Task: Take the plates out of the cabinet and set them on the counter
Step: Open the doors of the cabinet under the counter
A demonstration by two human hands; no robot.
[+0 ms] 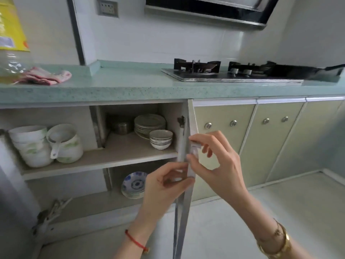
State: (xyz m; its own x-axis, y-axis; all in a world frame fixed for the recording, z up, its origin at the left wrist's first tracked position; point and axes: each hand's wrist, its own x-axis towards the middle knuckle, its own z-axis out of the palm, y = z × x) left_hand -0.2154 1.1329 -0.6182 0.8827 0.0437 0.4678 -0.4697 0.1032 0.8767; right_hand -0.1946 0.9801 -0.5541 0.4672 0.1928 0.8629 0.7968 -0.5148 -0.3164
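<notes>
The counter (130, 86) runs above an open cabinet (97, 162), whose door (183, 202) stands edge-on. The left hand (164, 186) curls round the door's edge. Just above it, the right hand (218, 165) pinches a small white piece (195, 149) on that edge. The upper shelf holds stacked white bowls (29, 144) at left and the plates (149, 122) stacked at the back right, with small bowls (160, 139) just in front. The lower shelf holds blue dishes (134, 185).

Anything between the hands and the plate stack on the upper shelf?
Yes: stacked small bowls stand in front of the plates, toward their right. The left hand and right hand both hold the open door edge.
</notes>
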